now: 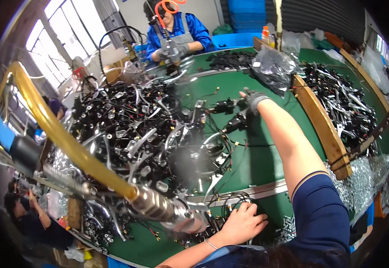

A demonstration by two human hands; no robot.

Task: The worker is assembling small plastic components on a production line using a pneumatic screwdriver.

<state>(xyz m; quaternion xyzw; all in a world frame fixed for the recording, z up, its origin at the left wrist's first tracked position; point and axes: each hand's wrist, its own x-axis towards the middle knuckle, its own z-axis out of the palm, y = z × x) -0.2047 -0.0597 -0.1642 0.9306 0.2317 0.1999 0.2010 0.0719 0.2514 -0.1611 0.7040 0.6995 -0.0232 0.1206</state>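
Right hand [254,102], gloved: fingers partly spread beside two black cabled fittings [236,123] on the green bench [266,166]; contact unclear. Left hand [243,223], bare: fingers curled over black cables [225,205], grip hidden. Handling: fittings best gripped bodily, cables kept untangled.

Daylight comes in at upper left, where the windows [67,33] burn out to white. Around me it is bright, though a soft dark shadow falls across the green worktop [257,161] below my right hand [255,102]. Highlights streak the yellow hose [60,125]. Close to my lens, the metal fitting [156,205] smears at its lower end; a hazy grey patch blurs the middle. Fisheye distortion bends straight edges toward a black rim.
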